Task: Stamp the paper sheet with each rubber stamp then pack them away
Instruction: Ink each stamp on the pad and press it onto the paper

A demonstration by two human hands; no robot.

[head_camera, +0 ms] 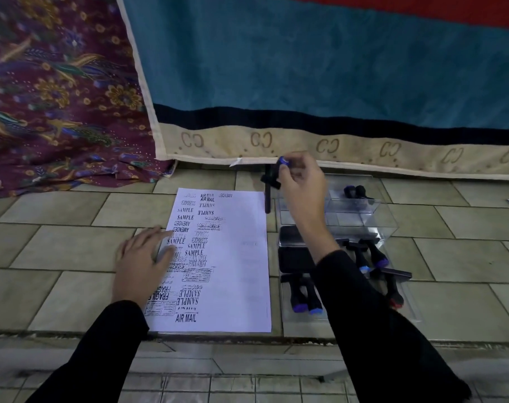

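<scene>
**Ana:** What is the floor like?

**Ben:** Pale green tiles (72, 245), a bit worn. The paper sheet (232, 257) lies flat on them in the middle. Black stamp words run down its left half.

**Ana:** And the hands?

**Ben:** The left hand (144, 257) rests flat on the paper's nine o'clock edge, fingers straight. The right hand (301, 187) is up at one o'clock from the paper. It pinches a rubber stamp (280, 168) with a blue top. I think the stamp is off the floor, but it is dark there.

**Ana:** What else?

**Ben:** At three o'clock from the paper sits a clear box (363, 216), with a black ink pad (294, 257) and more stamps (304, 296) nearer. A blue blanket (305, 62) hangs at twelve o'clock, and a purple flowered cloth (58, 91) at ten.
</scene>
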